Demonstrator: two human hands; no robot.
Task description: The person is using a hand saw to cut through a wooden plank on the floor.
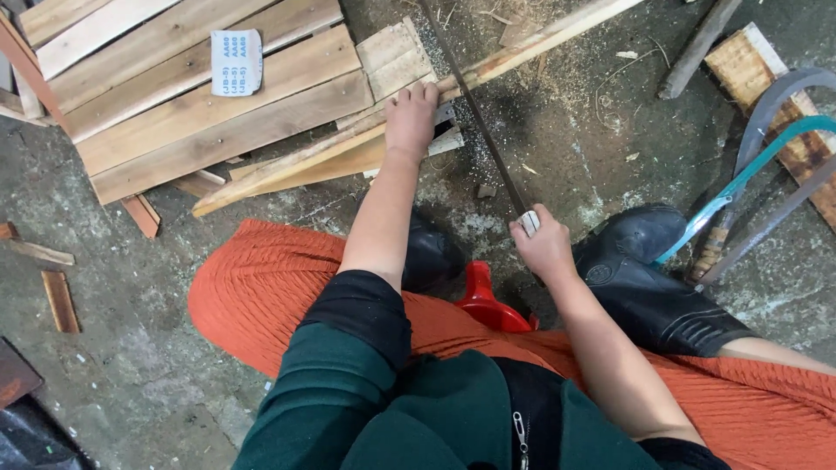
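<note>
My left hand [412, 113] presses down on a long narrow wooden strip [531, 45] that runs from lower left to upper right across a small wood block. My right hand [544, 248] grips the pale handle of a handsaw [475, 109]. Its dark thin blade slants up and left and crosses the strip right beside my left fingers. Sawdust lies on the concrete floor around the blade. I sit low on a red stool [488, 300], with an orange skirt over my knees and black boots [649, 278] on the floor.
A stack of wooden planks [200, 96] with a sheet of sandpaper [236, 61] on it lies at upper left. A teal-framed bow saw [749, 174] and curved grey metal pieces lie at right. Wood offcuts [59, 300] are scattered on the floor at left.
</note>
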